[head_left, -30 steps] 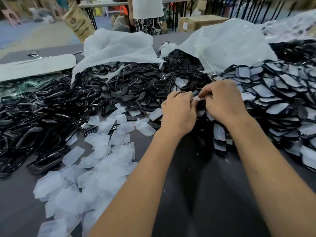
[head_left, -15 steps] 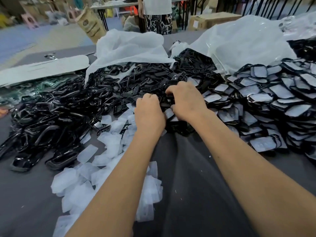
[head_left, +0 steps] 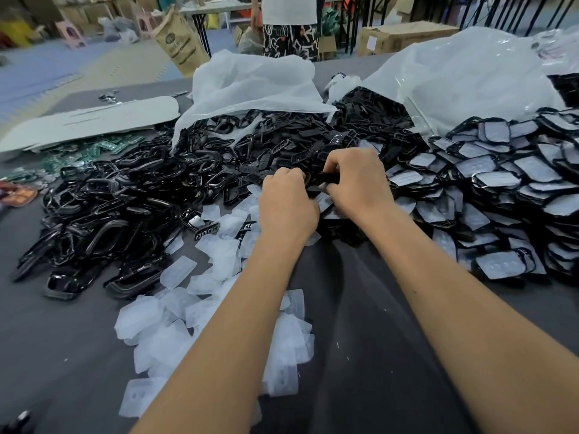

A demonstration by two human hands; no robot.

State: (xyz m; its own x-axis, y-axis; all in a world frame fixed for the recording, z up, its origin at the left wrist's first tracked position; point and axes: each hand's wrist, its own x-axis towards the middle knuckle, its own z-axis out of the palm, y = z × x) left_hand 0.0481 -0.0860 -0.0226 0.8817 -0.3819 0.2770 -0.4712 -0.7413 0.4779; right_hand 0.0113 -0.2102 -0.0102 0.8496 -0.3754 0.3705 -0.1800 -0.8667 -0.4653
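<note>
Your left hand (head_left: pixel 286 208) curls against the small black plastic part (head_left: pixel 326 178) over the middle of the surface (head_left: pixel 344 324), grip hidden, and your right hand (head_left: pixel 357 183) pinches it: probably light, stiff and slick, so hold its edges.

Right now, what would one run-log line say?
right hand: pinches black part | left hand: curled beside it, hold hidden | clear film pieces: heaped by left arm
</note>
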